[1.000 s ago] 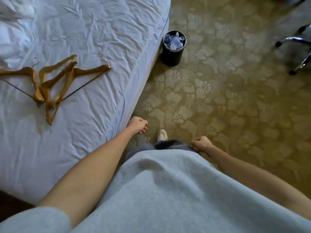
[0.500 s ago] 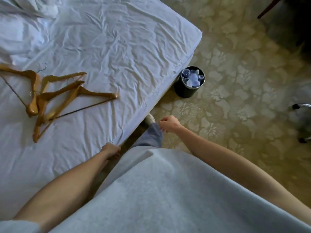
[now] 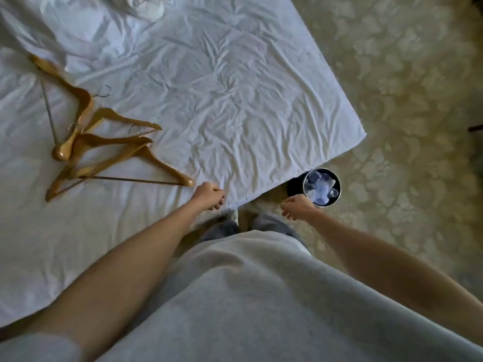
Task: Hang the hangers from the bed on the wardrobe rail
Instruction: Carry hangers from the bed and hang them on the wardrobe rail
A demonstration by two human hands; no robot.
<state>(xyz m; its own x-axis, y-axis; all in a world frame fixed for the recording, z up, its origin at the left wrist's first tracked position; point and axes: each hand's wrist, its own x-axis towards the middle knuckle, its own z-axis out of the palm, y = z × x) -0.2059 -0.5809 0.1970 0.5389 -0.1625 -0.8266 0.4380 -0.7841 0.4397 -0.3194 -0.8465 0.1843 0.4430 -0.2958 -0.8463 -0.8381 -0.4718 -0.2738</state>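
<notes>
Wooden hangers [image 3: 104, 150] are lying in a tangled pile on the bed [image 3: 235, 87], left side of the head view, arms overlapping and metal hooks pointing mixed ways. Nearest one is lying with its bar roughly left-right, its right tip sitting just beside the left hand [image 3: 207, 195]. Left hand is hovering over the sheet near the bed edge, fingers loosely curled, gripping nothing. Right hand [image 3: 296, 207] is hanging off the bed over the carpet [image 3: 405, 100], near a black bin [image 3: 322, 187], loosely curled, also empty. Pile is lying up-left of both hands, so the left is likely doing the pickup. Exact hanger count is hard to make out in the tangle. Wardrobe rail is not showing.
</notes>
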